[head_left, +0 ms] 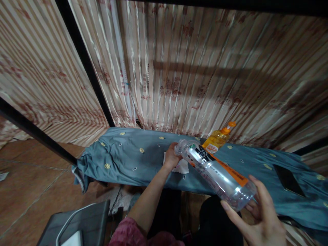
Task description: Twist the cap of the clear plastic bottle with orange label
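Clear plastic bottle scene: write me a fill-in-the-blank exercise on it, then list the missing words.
1. The right hand holds the clear bottle by its ____ end.
2. The left hand is at the bottle's ____ end.
3. The yellow bottle behind has an ____ cap.
4. The dark phone lies on the ____ cloth.

Missing words: bottom; neck; orange; blue
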`<state>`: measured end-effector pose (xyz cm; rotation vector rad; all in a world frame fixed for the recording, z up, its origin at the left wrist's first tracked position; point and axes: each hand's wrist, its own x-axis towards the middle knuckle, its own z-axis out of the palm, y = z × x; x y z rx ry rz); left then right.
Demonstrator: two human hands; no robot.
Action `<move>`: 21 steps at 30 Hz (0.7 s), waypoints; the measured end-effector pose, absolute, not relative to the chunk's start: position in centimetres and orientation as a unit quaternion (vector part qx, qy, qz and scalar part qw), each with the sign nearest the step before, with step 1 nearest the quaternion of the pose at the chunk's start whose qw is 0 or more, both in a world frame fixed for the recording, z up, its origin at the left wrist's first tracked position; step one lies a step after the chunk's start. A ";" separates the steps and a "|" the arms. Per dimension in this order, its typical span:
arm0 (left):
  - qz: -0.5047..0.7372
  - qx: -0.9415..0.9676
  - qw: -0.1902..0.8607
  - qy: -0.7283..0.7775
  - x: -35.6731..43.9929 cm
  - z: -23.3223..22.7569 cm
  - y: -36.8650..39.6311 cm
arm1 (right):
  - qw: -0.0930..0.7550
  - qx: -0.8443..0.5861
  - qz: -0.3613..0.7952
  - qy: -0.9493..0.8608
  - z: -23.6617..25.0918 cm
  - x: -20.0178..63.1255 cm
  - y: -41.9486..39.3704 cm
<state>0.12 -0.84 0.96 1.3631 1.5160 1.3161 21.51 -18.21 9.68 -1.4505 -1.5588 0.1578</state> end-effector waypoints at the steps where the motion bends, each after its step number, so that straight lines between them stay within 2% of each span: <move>1: 0.506 0.526 0.349 0.588 0.1 1.0 -0.8 | 0.482 -0.596 0.066 -0.639 9.7 21.5 -18.2; 13: 0.521 0.523 0.358 0.572 0.1 0.8 -0.9 | 0.469 -0.589 0.040 -0.657 10.3 21.6 -18.2; 21: 0.517 0.521 0.360 0.576 0.1 0.7 -0.8 | 0.468 -0.589 0.064 -0.656 10.7 21.6 -18.1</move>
